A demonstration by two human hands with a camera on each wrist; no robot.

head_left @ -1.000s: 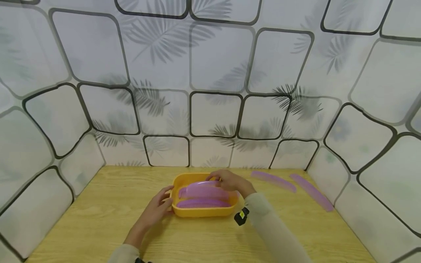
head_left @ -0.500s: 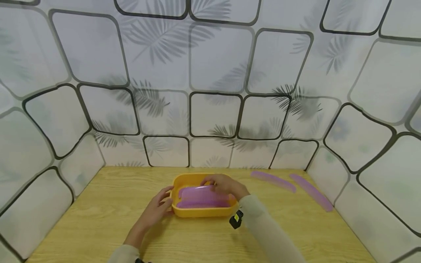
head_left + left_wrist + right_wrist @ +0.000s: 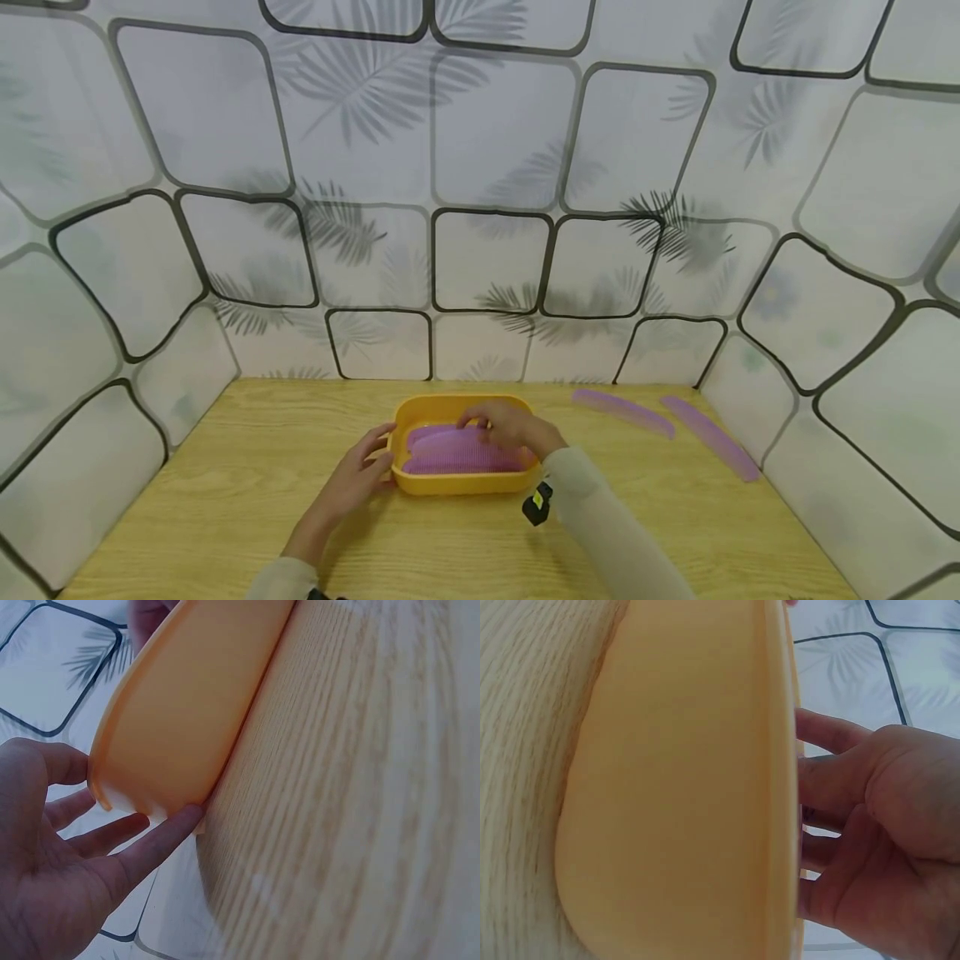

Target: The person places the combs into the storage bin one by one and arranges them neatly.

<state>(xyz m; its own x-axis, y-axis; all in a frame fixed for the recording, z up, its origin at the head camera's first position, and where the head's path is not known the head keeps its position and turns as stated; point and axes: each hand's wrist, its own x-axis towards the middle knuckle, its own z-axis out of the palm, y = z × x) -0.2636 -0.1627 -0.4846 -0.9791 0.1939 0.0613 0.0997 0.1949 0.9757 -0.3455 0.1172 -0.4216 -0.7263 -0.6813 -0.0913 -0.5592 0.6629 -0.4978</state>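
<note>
Combs (image 3: 461, 457) seem to need settling in the tray (image 3: 465, 484): our bent right hand (image 3: 506, 422), hold hidden, should go gently while our spread left hand (image 3: 358, 473) touches the left end.

The tub (image 3: 465, 484) sat on the table (image 3: 225, 500) with combs (image 3: 457, 454) in it. Two more combs (image 3: 711, 439) lay to its right.

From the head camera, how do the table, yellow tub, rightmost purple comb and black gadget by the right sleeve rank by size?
Largest to smallest:
1. table
2. yellow tub
3. rightmost purple comb
4. black gadget by the right sleeve
</note>
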